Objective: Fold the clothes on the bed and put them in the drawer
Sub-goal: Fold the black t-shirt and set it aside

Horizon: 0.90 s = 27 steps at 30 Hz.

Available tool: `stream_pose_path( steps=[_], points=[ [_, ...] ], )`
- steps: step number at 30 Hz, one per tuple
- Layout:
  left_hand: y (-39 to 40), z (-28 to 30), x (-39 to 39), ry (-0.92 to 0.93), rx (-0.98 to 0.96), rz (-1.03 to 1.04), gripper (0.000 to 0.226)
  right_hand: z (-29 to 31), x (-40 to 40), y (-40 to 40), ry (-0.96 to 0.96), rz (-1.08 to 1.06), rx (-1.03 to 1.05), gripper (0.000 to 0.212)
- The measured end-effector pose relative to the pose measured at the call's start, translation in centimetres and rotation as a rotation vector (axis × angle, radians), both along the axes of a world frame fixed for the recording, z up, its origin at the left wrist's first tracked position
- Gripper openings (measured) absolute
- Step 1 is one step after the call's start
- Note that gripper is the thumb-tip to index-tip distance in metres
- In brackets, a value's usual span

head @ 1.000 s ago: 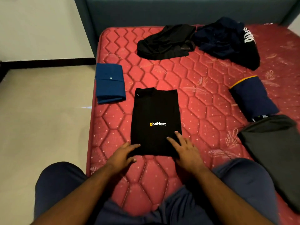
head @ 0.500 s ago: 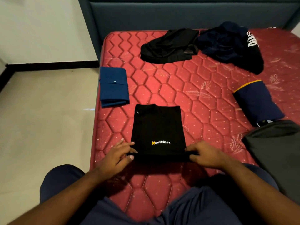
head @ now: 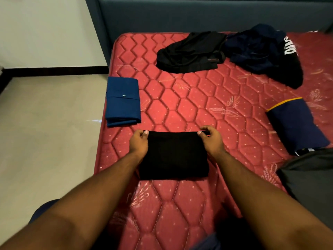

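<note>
A black T-shirt (head: 173,156) lies folded in half into a small rectangle on the red quilted mattress (head: 189,98); its logo is hidden. My left hand (head: 138,143) pinches its far left corner and my right hand (head: 210,139) pinches its far right corner. A folded blue shirt (head: 123,101) lies at the mattress's left edge. Two unfolded dark garments, one black (head: 191,51) and one navy with white lettering (head: 263,51), lie crumpled near the headboard.
A folded navy garment with a yellow stripe (head: 295,123) and a dark grey garment (head: 310,181) lie at the right. A teal headboard (head: 198,15) stands behind. Beige floor (head: 45,132) lies to the left of the bed.
Both hands lifted the T-shirt's near edge and carried it forward over the far part, halving it and covering the logo. My view moved closer over the bed.
</note>
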<state>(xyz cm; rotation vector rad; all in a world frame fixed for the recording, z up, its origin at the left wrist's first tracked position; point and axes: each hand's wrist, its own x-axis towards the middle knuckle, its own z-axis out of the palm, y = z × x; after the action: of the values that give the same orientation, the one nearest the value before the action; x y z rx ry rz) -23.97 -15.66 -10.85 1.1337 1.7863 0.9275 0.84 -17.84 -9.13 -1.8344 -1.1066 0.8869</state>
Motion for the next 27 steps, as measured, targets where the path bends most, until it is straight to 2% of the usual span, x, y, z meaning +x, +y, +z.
stream_pose_path(
  steps=[1,3,5,7,8,11,14,18,20,22,24,25,27],
  points=[
    [0.1,0.0,0.1,0.057,-0.041,0.006,0.017,-0.4,0.0,0.3,-0.044,-0.011,-0.042,0.019],
    [-0.3,-0.2,0.2,0.208,-0.014,-0.014,0.031,-0.4,-0.3,0.3,-0.257,-0.007,-0.024,0.034],
    [-2.4,-0.2,0.6,0.481,0.199,-0.146,0.041,0.2,-2.2,-1.4,-0.419,0.045,0.112,0.038],
    [-5.2,-1.0,1.6,0.677,0.394,-0.355,0.046,-0.1,-5.3,-4.0,-0.509,0.216,0.224,0.043],
    [-6.2,-1.9,2.0,0.764,0.416,-0.449,0.049,-0.9,-6.7,-5.1,-0.608,0.306,0.223,0.045],
    [-7.4,-4.9,1.8,0.894,0.252,-0.608,0.060,-4.0,-6.8,-6.5,-0.850,0.482,0.015,0.059],
    [-6.7,-5.8,-0.1,0.897,0.139,-0.663,0.070,-5.3,-2.2,-5.5,-0.841,0.521,-0.226,0.079],
    [-5.8,-4.5,-2.1,0.851,-0.006,-0.673,0.081,-4.1,1.4,-4.7,-0.800,0.561,-0.370,0.076],
    [-5.2,-3.3,-1.7,0.726,-0.034,-0.579,0.083,-3.2,0.8,-4.5,-0.727,0.509,-0.347,0.079],
    [-4.4,-2.1,-0.7,0.561,0.010,-0.357,0.085,-2.8,-0.4,-4.2,-0.530,0.314,-0.213,0.087],
    [-2.6,-1.0,-0.1,0.480,-0.075,-0.244,0.091,-2.2,-0.8,-2.9,-0.335,0.215,-0.187,0.099],
    [-1.3,-0.4,-0.1,0.498,-0.138,-0.283,0.096,-1.8,-0.6,-1.8,-0.315,0.244,-0.219,0.107],
    [1.0,1.0,-0.2,0.642,-0.203,-0.465,0.102,-0.5,-0.1,0.6,-0.454,0.412,-0.323,0.112]
  ],
)
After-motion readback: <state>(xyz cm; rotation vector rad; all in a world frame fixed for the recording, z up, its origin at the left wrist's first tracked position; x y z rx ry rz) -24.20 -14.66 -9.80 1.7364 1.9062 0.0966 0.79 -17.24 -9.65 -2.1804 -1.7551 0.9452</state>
